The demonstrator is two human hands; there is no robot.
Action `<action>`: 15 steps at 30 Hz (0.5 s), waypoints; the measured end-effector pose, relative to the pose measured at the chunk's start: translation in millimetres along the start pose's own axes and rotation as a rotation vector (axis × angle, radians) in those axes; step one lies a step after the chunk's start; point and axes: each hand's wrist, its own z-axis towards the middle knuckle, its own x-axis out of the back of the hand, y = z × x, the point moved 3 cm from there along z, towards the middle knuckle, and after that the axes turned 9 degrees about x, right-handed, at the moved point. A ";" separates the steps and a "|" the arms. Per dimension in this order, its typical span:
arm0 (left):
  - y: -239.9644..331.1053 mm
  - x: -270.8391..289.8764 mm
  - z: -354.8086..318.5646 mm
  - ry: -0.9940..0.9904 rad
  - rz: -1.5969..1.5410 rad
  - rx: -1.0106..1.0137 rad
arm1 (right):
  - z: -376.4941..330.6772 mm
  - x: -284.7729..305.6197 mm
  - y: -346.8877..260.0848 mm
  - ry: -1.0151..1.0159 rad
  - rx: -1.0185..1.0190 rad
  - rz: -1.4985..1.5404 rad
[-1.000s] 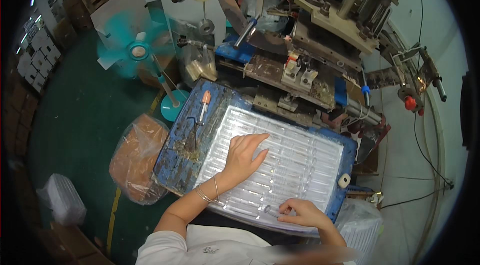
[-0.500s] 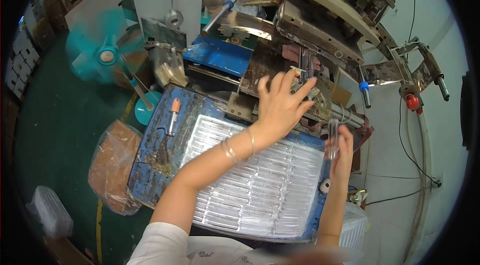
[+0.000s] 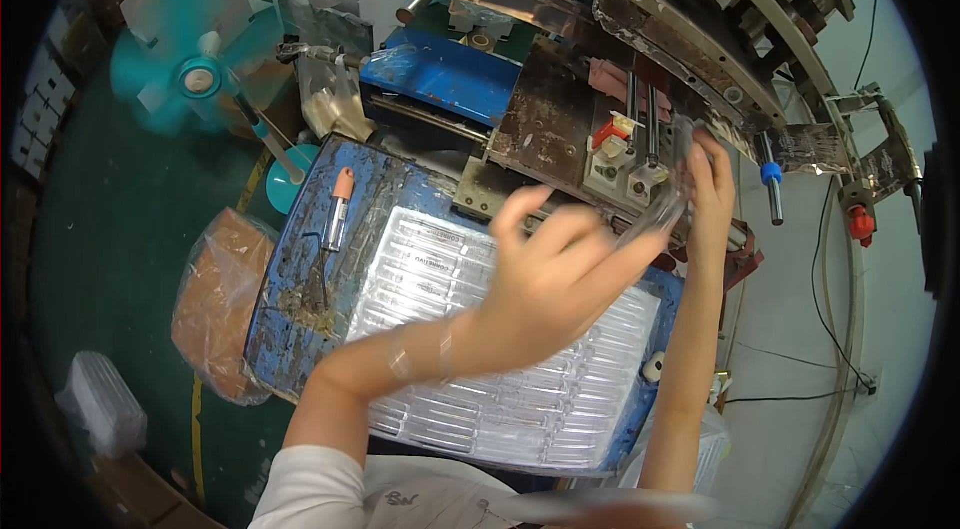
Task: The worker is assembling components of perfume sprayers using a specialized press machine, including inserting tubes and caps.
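Right hand [image 3: 712, 177] is holding see-through plastic [image 3: 683, 144] in a loose curl just right of the metal rods [image 3: 653, 129], while the blurry left hand [image 3: 555, 274] is hanging half open, its hold unclear, and the tray [image 3: 435, 437] is lying near on the worktop [image 3: 300, 229], probably for easy reach.

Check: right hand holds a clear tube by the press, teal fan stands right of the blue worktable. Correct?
Wrong side: the head view shows the teal fan left of the blue worktable. The right hand does hold a clear tube by the press.
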 end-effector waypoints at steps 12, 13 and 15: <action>-5.0 34.0 -117.3 -0.494 -0.238 0.327 | 38.6 -41.9 1.4 -0.035 0.168 -0.297; -4.6 32.4 -119.8 -0.531 -0.248 0.319 | 37.9 -43.3 0.5 -0.040 0.129 -0.311; -2.6 31.1 -126.0 -0.529 -0.254 0.307 | 36.6 -44.5 2.6 -0.023 0.175 -0.282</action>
